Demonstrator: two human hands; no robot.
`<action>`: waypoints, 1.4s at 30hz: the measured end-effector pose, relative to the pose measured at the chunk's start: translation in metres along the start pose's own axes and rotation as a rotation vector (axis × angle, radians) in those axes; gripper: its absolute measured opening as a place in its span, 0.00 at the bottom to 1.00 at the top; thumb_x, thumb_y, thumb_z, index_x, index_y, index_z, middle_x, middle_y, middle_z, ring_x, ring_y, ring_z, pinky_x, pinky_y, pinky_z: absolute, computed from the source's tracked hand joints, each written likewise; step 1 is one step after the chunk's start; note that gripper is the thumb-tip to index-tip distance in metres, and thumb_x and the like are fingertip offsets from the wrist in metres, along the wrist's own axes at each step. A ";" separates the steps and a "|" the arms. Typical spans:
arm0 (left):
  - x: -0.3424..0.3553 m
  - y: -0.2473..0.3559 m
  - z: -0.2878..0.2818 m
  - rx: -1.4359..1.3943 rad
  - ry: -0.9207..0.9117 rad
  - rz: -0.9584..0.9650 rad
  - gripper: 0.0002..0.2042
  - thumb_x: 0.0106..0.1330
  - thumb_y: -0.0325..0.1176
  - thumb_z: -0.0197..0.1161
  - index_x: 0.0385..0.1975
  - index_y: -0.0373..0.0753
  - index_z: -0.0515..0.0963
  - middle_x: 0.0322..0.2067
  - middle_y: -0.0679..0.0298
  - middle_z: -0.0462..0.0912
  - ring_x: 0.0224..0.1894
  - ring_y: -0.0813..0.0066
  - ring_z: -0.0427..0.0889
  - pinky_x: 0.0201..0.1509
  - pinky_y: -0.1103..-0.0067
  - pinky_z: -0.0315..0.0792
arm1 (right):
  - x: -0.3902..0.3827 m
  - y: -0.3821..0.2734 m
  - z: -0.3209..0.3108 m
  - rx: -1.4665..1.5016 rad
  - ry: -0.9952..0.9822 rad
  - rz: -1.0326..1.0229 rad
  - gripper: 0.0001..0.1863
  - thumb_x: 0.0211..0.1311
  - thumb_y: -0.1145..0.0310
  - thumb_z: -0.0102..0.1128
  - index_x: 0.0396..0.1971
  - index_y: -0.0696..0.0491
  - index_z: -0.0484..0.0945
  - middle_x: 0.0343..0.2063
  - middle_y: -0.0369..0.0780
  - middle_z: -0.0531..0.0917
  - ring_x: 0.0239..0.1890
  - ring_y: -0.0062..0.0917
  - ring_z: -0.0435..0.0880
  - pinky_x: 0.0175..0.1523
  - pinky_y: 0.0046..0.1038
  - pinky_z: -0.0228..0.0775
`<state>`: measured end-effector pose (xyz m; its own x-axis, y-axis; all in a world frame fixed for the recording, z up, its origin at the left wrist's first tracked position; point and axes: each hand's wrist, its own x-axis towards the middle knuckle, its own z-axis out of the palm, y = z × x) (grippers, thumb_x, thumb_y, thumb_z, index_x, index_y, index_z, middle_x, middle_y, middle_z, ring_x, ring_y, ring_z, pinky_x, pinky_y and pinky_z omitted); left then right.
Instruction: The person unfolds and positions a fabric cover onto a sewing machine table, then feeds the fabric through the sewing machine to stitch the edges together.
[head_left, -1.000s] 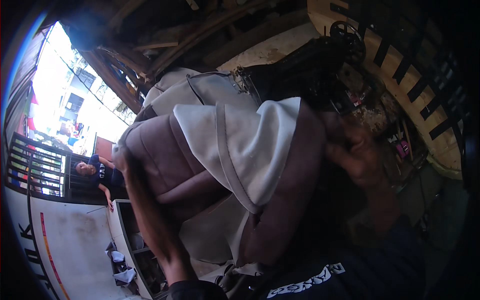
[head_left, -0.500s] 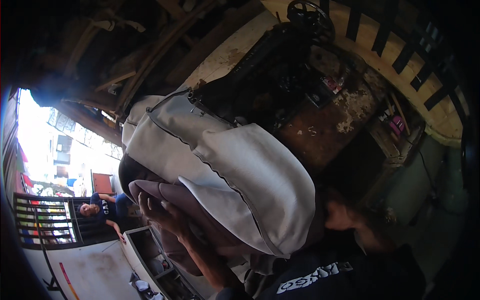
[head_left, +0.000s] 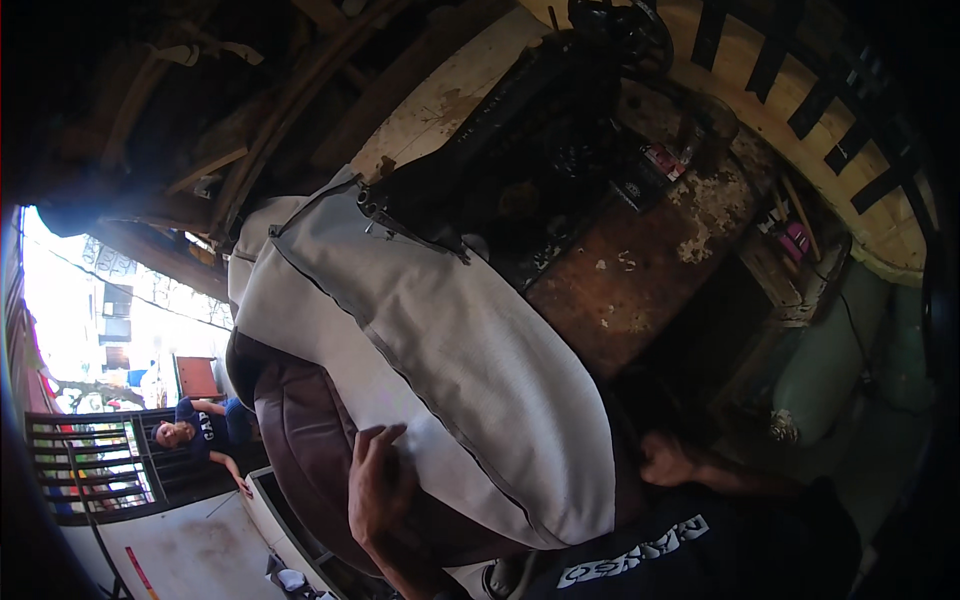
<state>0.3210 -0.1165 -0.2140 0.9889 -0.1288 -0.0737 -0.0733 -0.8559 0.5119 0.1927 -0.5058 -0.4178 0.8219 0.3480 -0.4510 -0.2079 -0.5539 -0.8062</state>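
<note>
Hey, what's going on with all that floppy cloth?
A person has a big heap of grey and brown fabric up against a black sewing machine. Their left hand is on it, around where brown meets grey. Their right hand is curled by its near right edge; it's too dark to tell whether it holds any.

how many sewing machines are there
1: the black sewing machine, upper middle, its left end against the pale fabric. Others could be hidden in the dark areas.

The pale cloth (head_left: 500, 370) has unfolded and now lies flatter.
</note>
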 end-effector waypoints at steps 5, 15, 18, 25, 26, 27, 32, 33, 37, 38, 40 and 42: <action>0.020 -0.020 0.034 0.088 -0.031 0.129 0.20 0.49 0.23 0.76 0.44 0.47 0.90 0.65 0.57 0.77 0.65 0.52 0.72 0.61 0.62 0.75 | 0.025 -0.038 -0.031 0.216 0.220 -0.217 0.17 0.49 0.67 0.60 0.39 0.60 0.82 0.35 0.54 0.85 0.38 0.44 0.87 0.40 0.42 0.77; 0.027 -0.038 0.073 0.230 0.552 -0.376 0.23 0.73 0.35 0.62 0.62 0.29 0.67 0.50 0.42 0.77 0.51 0.45 0.77 0.58 0.58 0.70 | 0.041 -0.078 -0.051 0.246 0.171 -0.102 0.20 0.52 0.72 0.56 0.47 0.57 0.82 0.37 0.54 0.86 0.40 0.48 0.88 0.45 0.43 0.79; 0.036 -0.043 0.071 0.085 0.454 -0.418 0.15 0.74 0.33 0.61 0.55 0.34 0.69 0.39 0.42 0.81 0.39 0.42 0.82 0.48 0.56 0.74 | 0.039 -0.074 -0.048 0.243 0.219 -0.136 0.20 0.54 0.72 0.57 0.48 0.56 0.83 0.39 0.53 0.87 0.42 0.47 0.89 0.45 0.42 0.79; 0.026 -0.044 0.033 0.217 0.374 -0.443 0.16 0.70 0.30 0.64 0.55 0.38 0.71 0.38 0.45 0.83 0.42 0.42 0.84 0.48 0.59 0.77 | 0.027 -0.076 -0.059 0.233 0.143 -0.171 0.17 0.66 0.65 0.63 0.53 0.53 0.81 0.40 0.52 0.87 0.39 0.45 0.89 0.42 0.40 0.79; 0.023 -0.052 0.039 0.323 0.348 -0.421 0.23 0.68 0.30 0.66 0.62 0.39 0.71 0.51 0.44 0.80 0.56 0.45 0.80 0.60 0.59 0.73 | 0.025 -0.075 -0.060 0.237 0.146 -0.172 0.17 0.66 0.65 0.63 0.53 0.53 0.81 0.40 0.52 0.87 0.39 0.45 0.89 0.42 0.40 0.79; 0.026 -0.041 0.045 0.330 0.344 -0.420 0.23 0.68 0.30 0.66 0.62 0.39 0.71 0.51 0.44 0.80 0.56 0.45 0.80 0.60 0.59 0.73 | 0.025 -0.086 -0.066 0.195 0.206 -0.130 0.17 0.67 0.64 0.64 0.53 0.53 0.80 0.39 0.51 0.87 0.39 0.45 0.89 0.41 0.40 0.79; 0.062 0.055 0.066 0.495 0.493 -0.200 0.23 0.67 0.28 0.68 0.63 0.41 0.76 0.65 0.47 0.72 0.73 0.43 0.63 0.75 0.55 0.60 | 0.026 -0.113 -0.069 0.138 0.492 -0.100 0.22 0.67 0.56 0.69 0.51 0.55 0.77 0.39 0.51 0.84 0.42 0.44 0.87 0.42 0.40 0.78; 0.070 0.066 0.070 0.509 0.453 -0.069 0.22 0.66 0.28 0.68 0.61 0.40 0.77 0.66 0.47 0.71 0.74 0.43 0.62 0.75 0.55 0.59 | 0.024 -0.116 -0.066 0.175 0.536 -0.037 0.22 0.67 0.53 0.69 0.48 0.56 0.78 0.42 0.51 0.83 0.45 0.44 0.86 0.44 0.40 0.79; 0.094 0.083 0.084 0.269 0.161 0.243 0.17 0.67 0.29 0.68 0.56 0.41 0.82 0.65 0.53 0.77 0.74 0.44 0.65 0.77 0.52 0.59 | 0.017 -0.126 -0.068 0.077 0.566 -0.195 0.24 0.64 0.48 0.72 0.39 0.57 0.80 0.50 0.52 0.81 0.48 0.45 0.86 0.47 0.42 0.80; 0.101 0.083 0.086 0.278 0.115 0.271 0.18 0.67 0.30 0.68 0.57 0.41 0.82 0.65 0.53 0.77 0.75 0.46 0.64 0.77 0.52 0.58 | 0.018 -0.134 -0.072 -0.017 0.578 -0.231 0.25 0.64 0.47 0.72 0.32 0.57 0.80 0.51 0.53 0.80 0.49 0.44 0.86 0.48 0.42 0.81; 0.113 0.081 0.095 0.273 0.055 0.313 0.18 0.67 0.30 0.68 0.58 0.41 0.82 0.66 0.54 0.77 0.76 0.47 0.63 0.78 0.51 0.57 | 0.019 -0.139 -0.070 -0.093 0.625 -0.252 0.25 0.64 0.48 0.71 0.30 0.57 0.79 0.48 0.52 0.81 0.46 0.45 0.86 0.45 0.42 0.80; 0.122 0.078 0.099 0.300 -0.041 0.415 0.20 0.69 0.34 0.67 0.61 0.43 0.80 0.69 0.57 0.74 0.78 0.49 0.60 0.80 0.50 0.52 | 0.018 -0.137 -0.068 -0.164 0.669 -0.282 0.24 0.65 0.48 0.71 0.29 0.58 0.79 0.45 0.52 0.81 0.43 0.45 0.86 0.43 0.43 0.80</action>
<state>0.4236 -0.2485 -0.2683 0.8632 -0.5027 0.0473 -0.4985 -0.8338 0.2371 0.2716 -0.4751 -0.2894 0.9906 -0.0128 0.1362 0.0971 -0.6358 -0.7658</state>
